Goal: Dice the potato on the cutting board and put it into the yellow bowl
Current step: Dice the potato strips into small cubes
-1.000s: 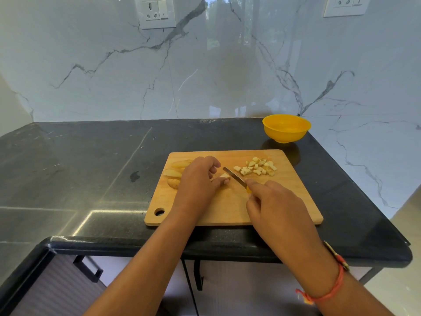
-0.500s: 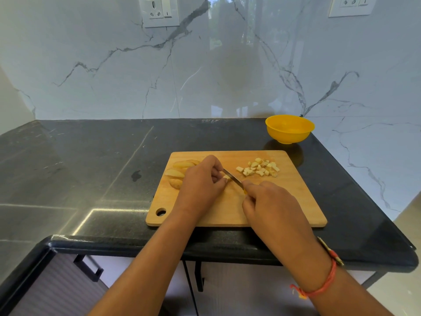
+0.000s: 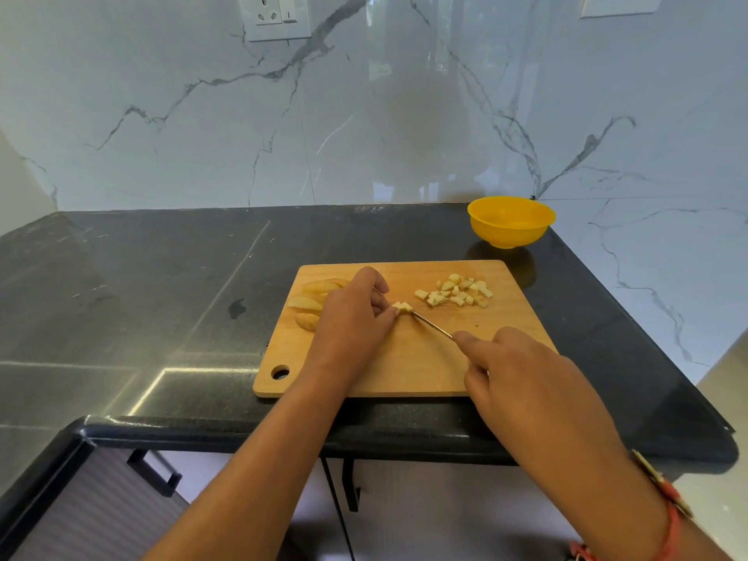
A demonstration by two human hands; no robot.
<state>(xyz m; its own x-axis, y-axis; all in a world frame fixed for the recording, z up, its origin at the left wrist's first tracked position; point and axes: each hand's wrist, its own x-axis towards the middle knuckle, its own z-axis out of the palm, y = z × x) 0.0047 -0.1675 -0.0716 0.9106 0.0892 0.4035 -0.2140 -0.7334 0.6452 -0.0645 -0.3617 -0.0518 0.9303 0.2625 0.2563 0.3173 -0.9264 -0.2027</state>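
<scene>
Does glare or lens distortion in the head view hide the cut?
Head view: the wide lens bows the countertop edge; glare streaks lie left of the cutting board; the knife and the potato piece at the left hand show clearly.

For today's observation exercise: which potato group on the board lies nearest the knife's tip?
The small cut piece held by the left hand, right at the knife; the diced pile and uncut wedges lie apart.

On the cutting board (image 3: 425,370), potato wedges (image 3: 307,303) lie just left of the left hand (image 3: 352,321). It pinches a few cut pieces (image 3: 402,306) at its fingertips, and the diced heap (image 3: 457,291) lies to its right. The knife (image 3: 431,325) points from the right hand (image 3: 522,382), which grips it, to those pieces. The bowl (image 3: 511,222) stands behind the board, beyond the right hand.
</scene>
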